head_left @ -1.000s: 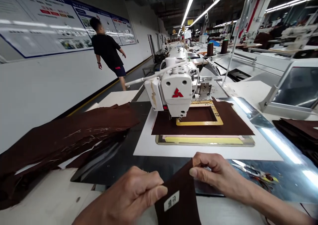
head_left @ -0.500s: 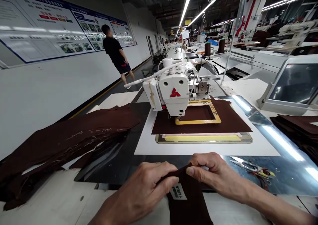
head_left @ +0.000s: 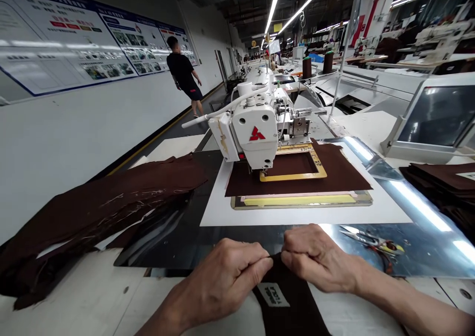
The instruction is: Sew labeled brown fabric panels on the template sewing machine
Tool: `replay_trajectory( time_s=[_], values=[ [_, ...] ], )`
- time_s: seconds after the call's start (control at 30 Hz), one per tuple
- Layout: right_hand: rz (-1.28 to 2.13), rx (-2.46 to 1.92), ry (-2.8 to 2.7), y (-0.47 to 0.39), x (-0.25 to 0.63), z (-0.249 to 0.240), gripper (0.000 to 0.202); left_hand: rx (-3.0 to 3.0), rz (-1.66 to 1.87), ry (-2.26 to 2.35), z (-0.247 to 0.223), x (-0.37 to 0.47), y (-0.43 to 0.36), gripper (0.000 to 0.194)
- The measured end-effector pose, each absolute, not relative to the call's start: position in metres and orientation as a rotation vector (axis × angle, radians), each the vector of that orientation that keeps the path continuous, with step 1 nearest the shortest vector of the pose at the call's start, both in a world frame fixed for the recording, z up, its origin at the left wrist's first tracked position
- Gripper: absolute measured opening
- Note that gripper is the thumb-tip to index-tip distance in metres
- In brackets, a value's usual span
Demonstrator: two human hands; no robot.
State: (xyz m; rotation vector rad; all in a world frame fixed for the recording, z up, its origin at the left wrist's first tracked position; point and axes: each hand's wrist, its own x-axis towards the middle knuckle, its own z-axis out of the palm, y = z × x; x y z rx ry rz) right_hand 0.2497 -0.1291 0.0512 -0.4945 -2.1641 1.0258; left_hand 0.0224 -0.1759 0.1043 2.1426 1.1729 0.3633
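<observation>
Both my hands pinch the top edge of a dark brown cloth piece (head_left: pixel 297 306) at the near side of the table. My left hand (head_left: pixel 226 276) grips its upper left, fingers closed; my right hand (head_left: pixel 319 259) has hold of the upper right, a small gap between the two. The cloth hangs toward me and bears a pale printed label (head_left: pixel 273 295). Beyond my hands, a white sewing machine (head_left: pixel 256 133) stands over a yellow frame (head_left: pixel 322 171), which lies on another flat brown cloth (head_left: pixel 347 175).
Brown cloths (head_left: pixel 92 202) are heaped at the left, with loose threads. Small scissors (head_left: pixel 365 238) lie right of my hands. More folded brown cloth (head_left: pixel 438 182) and a screen (head_left: pixel 438 118) are at the right. A person (head_left: pixel 183 71) is on the walkway by the wall.
My fingers have closed further on the cloth edge, and my right thumb has tucked in. The person has moved farther along the walkway. The view has shifted slightly.
</observation>
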Motion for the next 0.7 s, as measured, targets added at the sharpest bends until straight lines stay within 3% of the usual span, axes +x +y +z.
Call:
replay_trajectory(
  time_s=[0.17, 0.3, 0.47, 0.7],
  values=[
    [1.136, -0.632, -2.127, -0.130, 0.252, 0.051, 0.016, 2.036, 0.383, 1.184, 0.105, 0.019, -0.177, 0.036],
    [1.003, -0.602, -2.152, -0.129, 0.248, 0.050, 0.022, 2.008, 0.383, 1.201, 0.104, 0.018, -0.177, 0.036],
    [1.037, -0.675, -2.229, -0.133, 0.243, 0.045, 0.030, 1.927, 0.436, 1.200, 0.098, 0.027, -0.176, 0.011],
    [1.268, -0.855, -2.295, -0.124, 0.243, 0.047, 0.033, 1.889, 0.542, 1.223, 0.077, 0.021, -0.166, 0.020]
  ],
)
